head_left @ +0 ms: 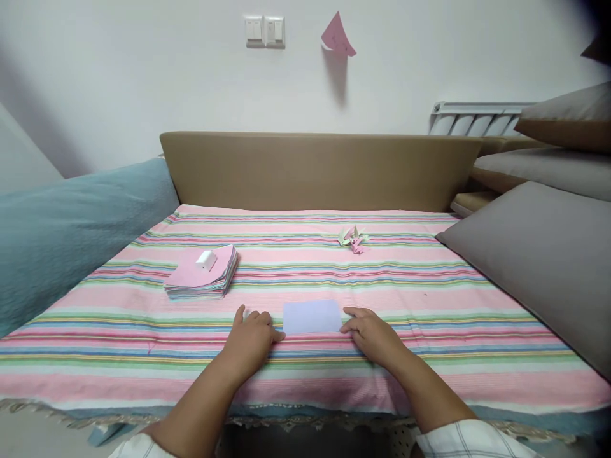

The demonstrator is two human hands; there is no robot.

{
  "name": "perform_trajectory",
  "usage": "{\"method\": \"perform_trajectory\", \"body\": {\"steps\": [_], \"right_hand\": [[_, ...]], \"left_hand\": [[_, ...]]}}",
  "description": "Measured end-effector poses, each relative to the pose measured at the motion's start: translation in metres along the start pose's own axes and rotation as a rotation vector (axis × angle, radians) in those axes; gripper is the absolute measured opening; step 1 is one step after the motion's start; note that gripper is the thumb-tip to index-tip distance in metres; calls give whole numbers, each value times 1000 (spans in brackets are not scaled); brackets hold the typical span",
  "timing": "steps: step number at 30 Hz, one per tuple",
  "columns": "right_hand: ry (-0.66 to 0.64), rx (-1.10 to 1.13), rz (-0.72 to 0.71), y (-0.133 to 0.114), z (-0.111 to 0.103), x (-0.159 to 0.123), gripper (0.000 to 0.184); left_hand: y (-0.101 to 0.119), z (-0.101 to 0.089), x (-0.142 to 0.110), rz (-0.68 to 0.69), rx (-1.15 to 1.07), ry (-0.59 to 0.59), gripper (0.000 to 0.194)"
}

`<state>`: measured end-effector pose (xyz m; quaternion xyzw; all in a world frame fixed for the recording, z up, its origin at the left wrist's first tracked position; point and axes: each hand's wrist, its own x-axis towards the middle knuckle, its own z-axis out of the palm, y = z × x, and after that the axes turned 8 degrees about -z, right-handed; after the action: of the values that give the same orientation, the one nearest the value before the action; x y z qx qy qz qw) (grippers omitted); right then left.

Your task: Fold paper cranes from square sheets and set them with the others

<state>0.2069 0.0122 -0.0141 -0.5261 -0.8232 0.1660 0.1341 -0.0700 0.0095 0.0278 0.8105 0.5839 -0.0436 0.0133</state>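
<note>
A pale lavender sheet of paper [312, 317] lies flat on the striped cloth in front of me. At its left edge rests my left hand [252, 336], its thumb reaching the lower left corner and its other fingers partly curled apart. My right hand [371, 332] is on the other side, with finger and thumb tips spread along the right edge. Neither hand lifts the paper; both lie on the cloth and only touch or nearly touch its ends.
A stack of coloured paper [198, 273] stands at the left with a small white block [206, 260] on top. Folded paper pieces [354, 238] in pink and green lie farther back. Grey cushions [534, 248] border the right, a blue-covered armrest [86, 222] the left, a brown backrest [319, 172] the rear.
</note>
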Motion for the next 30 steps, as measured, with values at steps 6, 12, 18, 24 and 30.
{"method": "perform_trajectory", "body": {"steps": [6,12,18,24,30], "right_hand": [[175,178,-18,5,6,3,34],[294,471,82,3,14,10,36],[381,684,128,-1,17,16,55],[412,775,64,-4,17,17,45],[376,806,25,-4,17,15,19]], "left_hand": [[3,4,9,-155,-290,85,17],[7,18,18,-223,-382,175,36],[14,26,22,-229,-513,254,16],[20,24,16,-50,-486,334,14],[28,26,9,142,-374,393,7]]}}
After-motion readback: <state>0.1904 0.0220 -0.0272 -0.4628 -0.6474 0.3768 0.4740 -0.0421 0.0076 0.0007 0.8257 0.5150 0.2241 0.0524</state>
